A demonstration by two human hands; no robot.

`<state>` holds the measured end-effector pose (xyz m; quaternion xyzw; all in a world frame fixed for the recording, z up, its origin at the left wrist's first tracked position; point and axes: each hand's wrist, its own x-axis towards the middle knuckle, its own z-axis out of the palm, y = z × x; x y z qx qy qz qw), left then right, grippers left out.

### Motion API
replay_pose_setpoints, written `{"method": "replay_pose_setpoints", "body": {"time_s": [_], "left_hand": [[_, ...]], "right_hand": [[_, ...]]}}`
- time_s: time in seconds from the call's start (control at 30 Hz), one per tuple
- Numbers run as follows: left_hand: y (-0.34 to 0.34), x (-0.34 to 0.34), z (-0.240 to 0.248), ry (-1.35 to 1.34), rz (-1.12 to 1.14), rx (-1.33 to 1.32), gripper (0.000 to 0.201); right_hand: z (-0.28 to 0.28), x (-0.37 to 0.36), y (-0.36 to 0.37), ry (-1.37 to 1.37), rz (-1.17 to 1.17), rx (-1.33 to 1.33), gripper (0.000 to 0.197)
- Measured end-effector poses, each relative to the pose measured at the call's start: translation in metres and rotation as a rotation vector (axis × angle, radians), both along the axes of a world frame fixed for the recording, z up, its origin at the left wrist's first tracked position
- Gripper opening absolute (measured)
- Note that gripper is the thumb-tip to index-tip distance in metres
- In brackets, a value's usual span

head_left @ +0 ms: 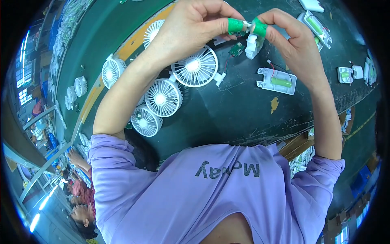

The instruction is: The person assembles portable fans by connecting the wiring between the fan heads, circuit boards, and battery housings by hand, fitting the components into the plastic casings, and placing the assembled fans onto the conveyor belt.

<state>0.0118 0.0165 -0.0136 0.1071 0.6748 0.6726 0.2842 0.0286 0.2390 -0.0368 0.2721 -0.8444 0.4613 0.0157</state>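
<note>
Both hands meet at the top middle, green tape wrapped round their fingertips. My left hand [191, 32] pinches a small white piece [246, 27] between thumb and fingers. From the other side my right hand [298, 42] closes its thumb and forefinger on the same piece, partly hidden by the tape. Just below the right fingertips is a white plastic part [252, 45]; whether it is held cannot be seen. Beside it lies a green circuit board [237, 49] with thin wires. Under my left wrist rests a white fan head [194, 65] with a short stem.
More fan heads [163, 97] sit near my left forearm, others [80, 86] past the yellow strip [90, 97]. A white handle shell [277, 81] with a green battery lies below my right hand; further shells [317, 28] lie beyond. A co-worker [83, 191] is at left.
</note>
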Motion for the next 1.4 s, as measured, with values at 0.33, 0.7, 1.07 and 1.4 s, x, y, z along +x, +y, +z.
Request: {"method": "replay_pose_setpoints", "body": {"time_s": [0.33, 0.7, 1.07, 1.4], "left_hand": [[0.004, 0.007, 0.006, 0.057, 0.013, 0.038, 0.01], [0.008, -0.002, 0.009, 0.127, 0.033, -0.087, 0.007], [0.007, -0.052, -0.02, 0.041, 0.063, 0.113, 0.013], [0.016, -0.09, -0.013, 0.481, 0.02, -0.184, 0.017]], "right_hand": [[-0.001, 0.005, -0.003, 0.198, 0.003, -0.064, 0.012], [0.016, -0.02, 0.003, -0.021, 0.096, 0.077, 0.011], [0.005, -0.079, 0.013, -0.345, 0.226, -0.075, 0.018], [-0.014, -0.113, 0.025, -0.427, 0.022, -0.086, 0.029]]}}
